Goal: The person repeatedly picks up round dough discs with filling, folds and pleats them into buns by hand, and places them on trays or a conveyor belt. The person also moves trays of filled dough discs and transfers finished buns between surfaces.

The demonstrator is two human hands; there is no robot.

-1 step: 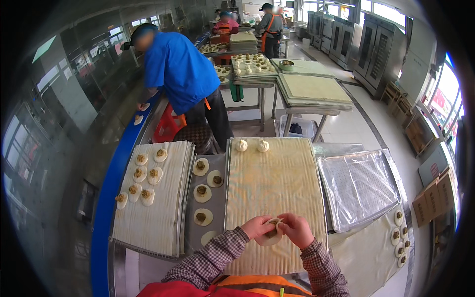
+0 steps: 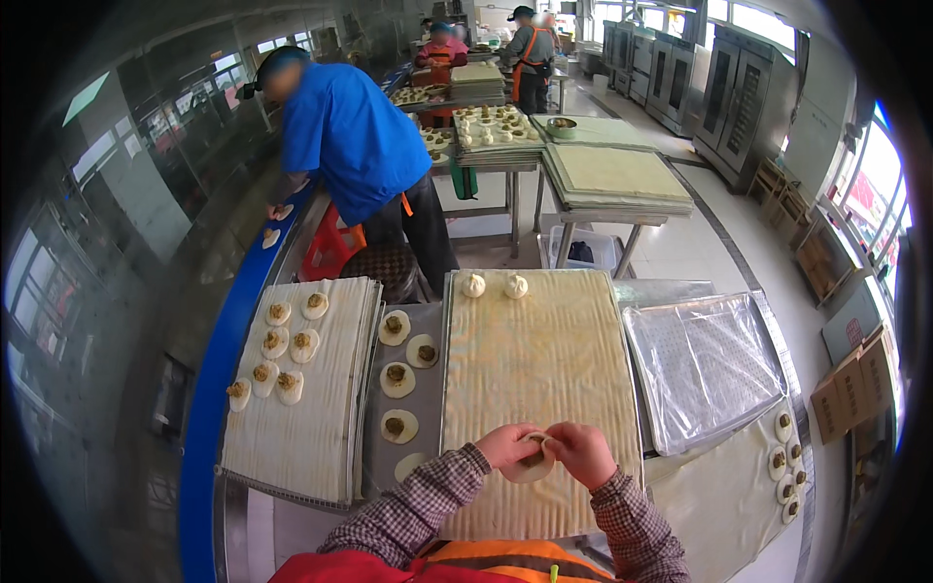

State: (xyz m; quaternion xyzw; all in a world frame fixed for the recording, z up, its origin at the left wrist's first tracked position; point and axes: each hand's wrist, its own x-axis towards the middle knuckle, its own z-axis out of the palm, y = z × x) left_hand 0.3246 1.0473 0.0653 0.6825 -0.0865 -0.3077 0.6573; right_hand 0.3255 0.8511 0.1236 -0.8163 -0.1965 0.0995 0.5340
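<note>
A round dough wrapper with brown-green filling is held over the near part of the cloth-lined tray. My left hand cups it from the left, fingers closed around its side. From the right, my right hand pinches the upper edge of the dough between thumb and fingers. Part of the filling shows between the hands; the rest is covered by dough and fingers. Two pleated, closed buns sit at the far left of this tray.
Left of the tray, flat wrappers topped with filling lie on a grey surface, and more rest on a cloth-covered rack. A plastic-covered tray stands right. A co-worker in blue leans over the blue conveyor belt.
My right hand has shifted very slightly right and nearer at the dough edge. The wrapper stays in both hands.
</note>
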